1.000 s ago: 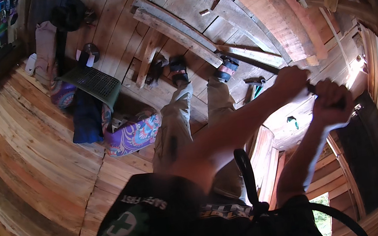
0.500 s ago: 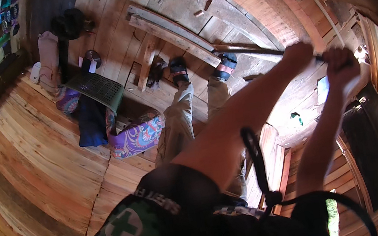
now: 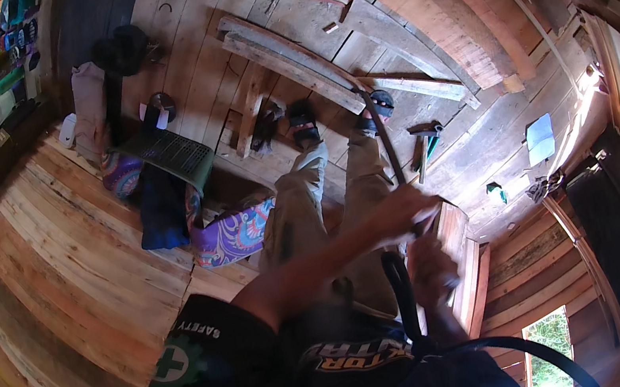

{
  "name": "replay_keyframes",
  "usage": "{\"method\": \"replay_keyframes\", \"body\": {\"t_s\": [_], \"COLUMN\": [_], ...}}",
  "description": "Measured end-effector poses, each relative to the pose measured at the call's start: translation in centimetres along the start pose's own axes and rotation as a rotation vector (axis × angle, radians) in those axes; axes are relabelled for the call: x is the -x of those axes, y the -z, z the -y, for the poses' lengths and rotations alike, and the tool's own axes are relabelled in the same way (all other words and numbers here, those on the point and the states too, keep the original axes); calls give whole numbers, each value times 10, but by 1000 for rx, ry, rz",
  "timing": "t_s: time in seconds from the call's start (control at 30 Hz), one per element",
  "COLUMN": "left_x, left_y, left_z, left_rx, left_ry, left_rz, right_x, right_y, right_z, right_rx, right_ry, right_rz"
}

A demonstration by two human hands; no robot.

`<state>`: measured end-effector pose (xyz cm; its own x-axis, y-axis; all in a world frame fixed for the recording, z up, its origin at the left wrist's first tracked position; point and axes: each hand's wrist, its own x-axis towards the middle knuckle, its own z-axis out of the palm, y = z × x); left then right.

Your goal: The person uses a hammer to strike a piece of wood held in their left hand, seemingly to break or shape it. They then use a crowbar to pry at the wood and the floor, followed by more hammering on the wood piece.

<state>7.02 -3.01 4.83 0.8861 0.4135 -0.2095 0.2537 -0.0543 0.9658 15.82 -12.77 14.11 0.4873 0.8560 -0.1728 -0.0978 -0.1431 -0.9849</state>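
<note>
Head view: purple patterned fabric [image 3: 232, 233] lies well left of the left hand; a dark bar [image 3: 387, 138] extends beyond that left hand [image 3: 407, 207], which is clamped around it. The blurred right hand [image 3: 431, 262] grips it just behind; a hammer [image 3: 424, 131] lies beyond both.

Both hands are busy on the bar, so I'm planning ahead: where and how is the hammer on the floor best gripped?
Probably grip the hammer by its handle's lower end, from above: it lies on the floor, slim handle running toward the picture's bottom, wide head farther up. A green item beside the handle makes its left side look easier.
</note>
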Motion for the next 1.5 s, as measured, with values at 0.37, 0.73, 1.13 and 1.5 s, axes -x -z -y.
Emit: {"method": "replay_keyframes", "body": {"t_s": [0.37, 0.73, 1.13, 1.5], "left_x": [-235, -292, -19, 12], "left_y": [50, 65, -13, 20], "left_z": [20, 33, -9, -8], "left_rx": [-85, -158, -95, -40], "left_ry": [289, 369, -62, 11], "left_rz": [-158, -147, -149, -70], "right_x": [-301, -385, -27, -19], "right_y": [31, 104, -18, -60], "right_z": [-6, -59, 2, 7], "right_rx": [-158, 393, -278, -339], "right_ry": [-166, 139, 100, 54], "right_rz": [-512, -230, -281, -290]}}
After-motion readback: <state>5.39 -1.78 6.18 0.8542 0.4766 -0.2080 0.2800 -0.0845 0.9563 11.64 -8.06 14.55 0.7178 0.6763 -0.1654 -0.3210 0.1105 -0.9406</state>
